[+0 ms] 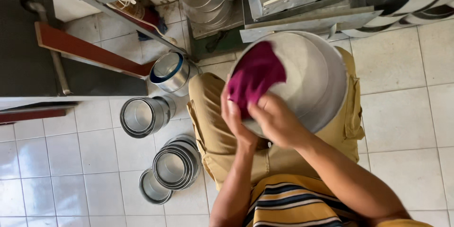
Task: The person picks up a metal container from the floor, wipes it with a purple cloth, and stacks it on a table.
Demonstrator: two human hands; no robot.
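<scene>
Round metal pan (312, 85): dull grey, tilted on its side over the lap, opening facing up-left. Magenta cloth (255, 78): crumpled, pressed against the pan's inside.

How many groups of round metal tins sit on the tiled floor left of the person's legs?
4: a blue-banded round metal tin near the table leg, a nested stack lying sideways, a nested stack by the knee, a single tin beside it. More may be hidden.

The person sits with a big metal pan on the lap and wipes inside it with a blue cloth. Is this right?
Not quite: the cloth is dark magenta, not blue, as the head view shows. The rest holds: the pan rests on the lap, and both hands, left and right, are at it.
</scene>
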